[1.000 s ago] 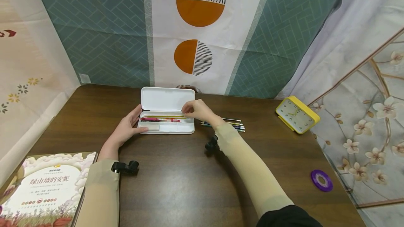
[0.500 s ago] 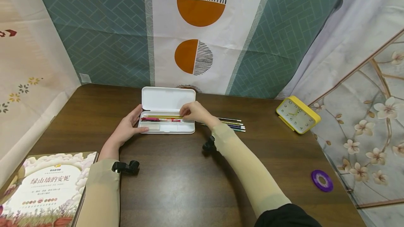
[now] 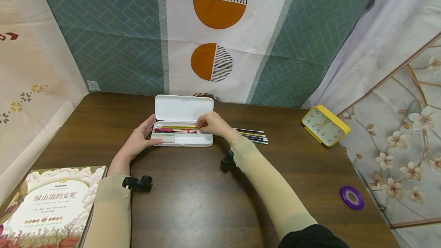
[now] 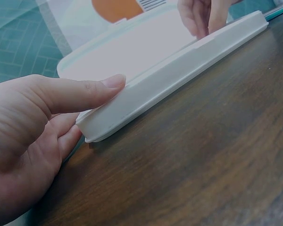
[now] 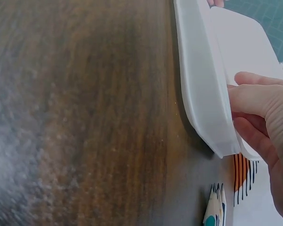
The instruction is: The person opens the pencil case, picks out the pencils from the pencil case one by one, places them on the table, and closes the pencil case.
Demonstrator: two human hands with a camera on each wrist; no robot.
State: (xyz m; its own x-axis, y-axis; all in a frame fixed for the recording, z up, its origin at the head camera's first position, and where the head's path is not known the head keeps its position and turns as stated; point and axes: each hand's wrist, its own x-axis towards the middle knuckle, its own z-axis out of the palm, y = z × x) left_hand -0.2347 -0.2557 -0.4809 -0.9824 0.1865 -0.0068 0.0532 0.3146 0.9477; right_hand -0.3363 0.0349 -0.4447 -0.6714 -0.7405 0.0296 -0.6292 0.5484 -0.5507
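Note:
A white pencil case (image 3: 203, 140) lies with its lid (image 3: 184, 107) raised at the back. My left hand (image 3: 137, 137) grips its left end, thumb on the front rim (image 4: 114, 96) and fingers round the side. My right hand (image 3: 216, 124) reaches into the case from the right, thumb and fingers pinching the right end of a yellow-and-black pencil (image 3: 175, 127). Those fingertips are partly hidden behind the front wall (image 5: 203, 70) in the right wrist view. Inside the case, a pink-and-red pen (image 3: 167, 129) lies in front of that pencil, and a pale rectangular block (image 3: 167, 139) sits at front left.
Several pencils (image 3: 254, 137) lie on the wooden table (image 3: 193, 186) right of the case, partly under my right forearm. A yellow clock (image 3: 324, 124) stands at the right, a purple tape roll (image 3: 360, 201) nearer me. A book (image 3: 55, 206) lies at front left.
My right hand has shifted slightly left and down along the pencil in the case, then nearly stopped. My left hand keeps its hold on the case.

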